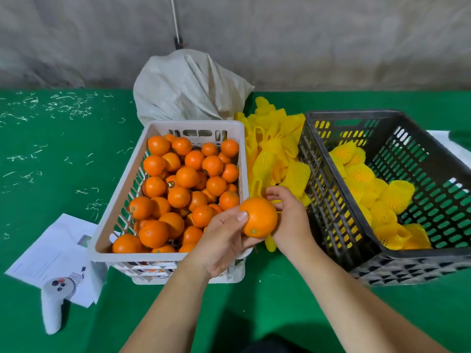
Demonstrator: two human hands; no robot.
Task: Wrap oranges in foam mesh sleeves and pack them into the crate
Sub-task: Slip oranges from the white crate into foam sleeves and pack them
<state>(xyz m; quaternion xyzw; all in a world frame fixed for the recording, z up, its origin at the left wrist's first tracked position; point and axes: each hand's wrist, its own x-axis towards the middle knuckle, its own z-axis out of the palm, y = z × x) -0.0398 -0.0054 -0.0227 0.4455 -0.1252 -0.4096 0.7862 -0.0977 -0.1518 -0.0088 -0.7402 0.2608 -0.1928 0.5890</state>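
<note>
Left hand (224, 240) fingers grip the orange (258, 217); right hand (288, 220) fingers curl behind it, holding a yellow sleeve (270, 243)

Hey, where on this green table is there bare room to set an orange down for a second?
Bare green cloth lies in front of the white crate and black crate, between the forearms. Left of the white crate is open too, above the papers. Between the crates it is crowded with foam mesh sleeves.
</note>
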